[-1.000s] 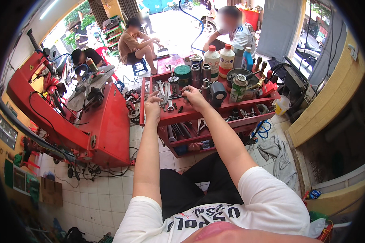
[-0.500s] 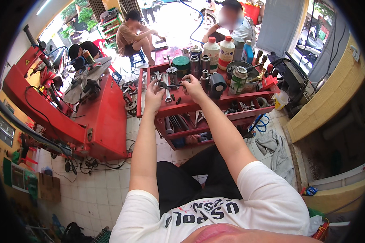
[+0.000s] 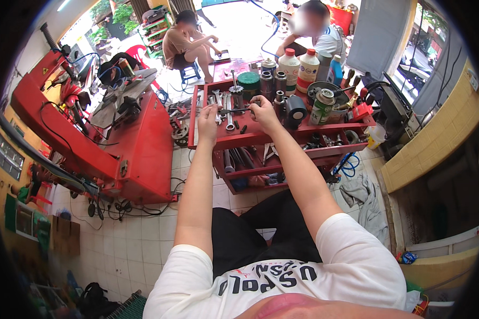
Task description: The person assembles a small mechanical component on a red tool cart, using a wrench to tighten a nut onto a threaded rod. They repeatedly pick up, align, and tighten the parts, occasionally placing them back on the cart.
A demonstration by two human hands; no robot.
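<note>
Over the red tool trolley (image 3: 255, 139), both my hands are at a thin dark metal rod (image 3: 239, 110) with a thicker block near its left end. My right hand (image 3: 264, 111) is closed round the right end. My left hand (image 3: 207, 123) has its fingers drawn together at the block end; its exact grip is too small to make out. Just under the rod lies a combination wrench (image 3: 229, 120). Small dark cylindrical pieces (image 3: 243, 129) rest beside it. Behind stands a toothed metal part (image 3: 236, 89) on a shaft, near a green-lidded tub (image 3: 248, 80).
Bottles (image 3: 289, 68), metal sockets (image 3: 280, 81) and a spray can (image 3: 322, 106) crowd the trolley's right side. A large red machine (image 3: 143, 154) stands at left. Two people sit beyond the trolley, one on a blue stool (image 3: 189, 71). A grey cloth (image 3: 368, 199) lies on the floor.
The view has shifted, so the trolley appears farther right. My left fingers, more spread before, are now closer together at the rod's block end. My right hand keeps its grip.
</note>
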